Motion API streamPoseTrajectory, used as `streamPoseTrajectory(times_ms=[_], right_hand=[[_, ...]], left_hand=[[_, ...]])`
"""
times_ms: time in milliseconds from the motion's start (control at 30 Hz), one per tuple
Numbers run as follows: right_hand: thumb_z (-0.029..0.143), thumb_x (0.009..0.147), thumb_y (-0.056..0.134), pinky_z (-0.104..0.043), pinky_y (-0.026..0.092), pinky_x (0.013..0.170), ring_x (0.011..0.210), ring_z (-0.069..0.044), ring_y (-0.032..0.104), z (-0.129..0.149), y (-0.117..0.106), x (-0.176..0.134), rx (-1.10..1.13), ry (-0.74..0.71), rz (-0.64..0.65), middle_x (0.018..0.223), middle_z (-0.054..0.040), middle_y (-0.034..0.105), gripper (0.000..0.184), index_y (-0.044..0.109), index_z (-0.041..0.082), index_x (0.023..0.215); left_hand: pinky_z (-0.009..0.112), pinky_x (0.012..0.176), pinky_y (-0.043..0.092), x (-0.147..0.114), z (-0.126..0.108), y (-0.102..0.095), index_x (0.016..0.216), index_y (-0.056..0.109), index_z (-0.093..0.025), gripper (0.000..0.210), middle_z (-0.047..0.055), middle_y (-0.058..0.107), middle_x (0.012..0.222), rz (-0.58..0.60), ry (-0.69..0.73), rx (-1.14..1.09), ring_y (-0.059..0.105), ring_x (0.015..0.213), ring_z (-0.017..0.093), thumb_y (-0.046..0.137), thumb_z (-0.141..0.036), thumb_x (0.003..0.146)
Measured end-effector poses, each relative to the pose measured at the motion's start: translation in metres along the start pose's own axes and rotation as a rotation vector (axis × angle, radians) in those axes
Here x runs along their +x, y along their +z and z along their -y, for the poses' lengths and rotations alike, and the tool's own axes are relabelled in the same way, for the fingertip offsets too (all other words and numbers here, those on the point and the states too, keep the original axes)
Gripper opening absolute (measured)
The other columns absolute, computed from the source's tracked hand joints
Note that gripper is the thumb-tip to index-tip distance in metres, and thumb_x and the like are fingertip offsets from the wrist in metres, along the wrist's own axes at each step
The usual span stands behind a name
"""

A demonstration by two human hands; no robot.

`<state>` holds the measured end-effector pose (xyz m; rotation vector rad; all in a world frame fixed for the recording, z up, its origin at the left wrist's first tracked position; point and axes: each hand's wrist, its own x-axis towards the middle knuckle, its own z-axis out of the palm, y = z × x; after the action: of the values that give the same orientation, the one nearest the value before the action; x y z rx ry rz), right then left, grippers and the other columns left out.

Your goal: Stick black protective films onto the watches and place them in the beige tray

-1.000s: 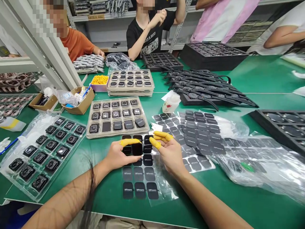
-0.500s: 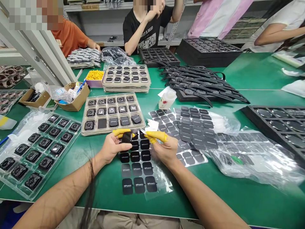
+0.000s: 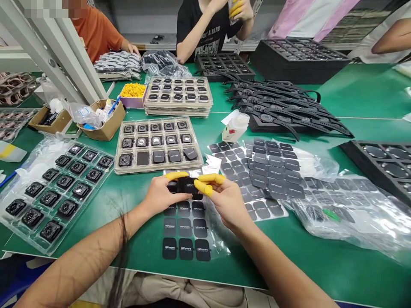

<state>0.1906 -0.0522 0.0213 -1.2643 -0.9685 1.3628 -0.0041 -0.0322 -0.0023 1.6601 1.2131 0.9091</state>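
My left hand (image 3: 159, 195) pinches a black, round-cornered watch (image 3: 187, 185) over a thin, shiny label sheet (image 3: 184, 227). My right hand (image 3: 227, 199), in rubbery yellow finger covers (image 3: 203, 187), touches its right edge; whether it grips, I cannot tell. Beyond sits a ridged plastic tray (image 3: 154, 170); smooth green table (image 3: 139, 249) stretches to a straight near edge.

Looks like an electronics assembly workshop, judging by the green worktable (image 3: 144, 248), stacked trays (image 3: 180, 113), beige tray (image 3: 157, 168) of watch bodies (image 3: 125, 160), rows of strapped watches (image 3: 285, 102), metal shelving (image 3: 168, 39) behind and co-workers along the far side (one in orange (image 3: 98, 32), one in black (image 3: 195, 25)).
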Motion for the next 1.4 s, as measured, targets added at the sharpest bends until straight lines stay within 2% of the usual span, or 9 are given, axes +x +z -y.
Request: streamPoseTrajectory(times_ms=[167,333,833,1133,1200,1333,1400], right_hand=[[0.042,0.049,0.096,-0.036,0.059,0.075,0.080,-0.021,0.069,-0.012,0.009,0.006,0.062,0.131,-0.042,0.084,-0.0045,0.075,0.040,0.077,0.020,0.077],[0.038,0.044,0.098,-0.032,0.059,0.071,0.076,-0.017,0.068,-0.013,0.010,0.006,0.125,0.183,-0.071,0.080,-0.0023,0.074,0.041,0.076,0.020,0.074],[0.034,0.046,0.097,-0.031,0.059,0.066,0.073,-0.018,0.067,-0.018,0.013,0.007,0.094,0.143,-0.095,0.081,-0.0044,0.075,0.037,0.077,0.020,0.073],[0.040,0.052,0.095,-0.032,0.059,0.070,0.073,-0.018,0.069,-0.022,0.015,0.006,0.083,0.129,-0.081,0.081,-0.0034,0.075,0.038,0.074,0.019,0.076],[0.043,0.056,0.094,-0.032,0.059,0.070,0.072,-0.018,0.070,-0.023,0.012,0.006,0.036,0.114,-0.055,0.080,-0.0025,0.074,0.041,0.072,0.019,0.081],[0.049,0.072,0.083,-0.032,0.059,0.062,0.061,-0.017,0.069,-0.023,0.003,0.004,-0.216,0.091,-0.068,0.075,0.0015,0.069,0.051,0.063,0.023,0.112],[0.048,0.071,0.084,-0.031,0.058,0.057,0.058,-0.016,0.068,-0.021,0.003,0.004,-0.245,0.098,-0.005,0.078,0.0030,0.068,0.064,0.056,0.025,0.124]], left_hand=[[0.036,0.096,0.059,0.000,-0.003,-0.001,0.118,0.074,-0.025,0.054,0.003,0.079,0.112,0.016,0.038,0.125,0.075,0.101,0.024,0.088,-0.030,0.067],[0.035,0.099,0.058,0.000,-0.005,-0.002,0.117,0.075,-0.024,0.052,0.002,0.080,0.112,0.020,0.051,0.135,0.075,0.102,0.024,0.087,-0.028,0.067],[0.034,0.097,0.057,0.001,-0.002,-0.001,0.118,0.074,-0.025,0.051,0.001,0.080,0.112,0.032,0.087,0.176,0.075,0.103,0.024,0.087,-0.030,0.068],[0.034,0.094,0.058,0.001,-0.002,-0.001,0.117,0.075,-0.025,0.051,0.001,0.080,0.109,0.014,0.072,0.204,0.076,0.099,0.024,0.087,-0.032,0.068],[0.034,0.094,0.058,0.001,-0.003,0.000,0.117,0.075,-0.025,0.050,0.001,0.080,0.111,0.015,0.079,0.200,0.076,0.100,0.024,0.087,-0.034,0.069],[0.035,0.090,0.058,0.000,-0.003,0.000,0.115,0.076,-0.024,0.049,0.002,0.081,0.107,-0.004,0.065,0.205,0.076,0.095,0.025,0.086,-0.036,0.068],[0.034,0.090,0.058,0.001,-0.003,0.000,0.114,0.076,-0.024,0.050,0.002,0.081,0.105,0.007,0.059,0.174,0.076,0.094,0.024,0.087,-0.034,0.066]])
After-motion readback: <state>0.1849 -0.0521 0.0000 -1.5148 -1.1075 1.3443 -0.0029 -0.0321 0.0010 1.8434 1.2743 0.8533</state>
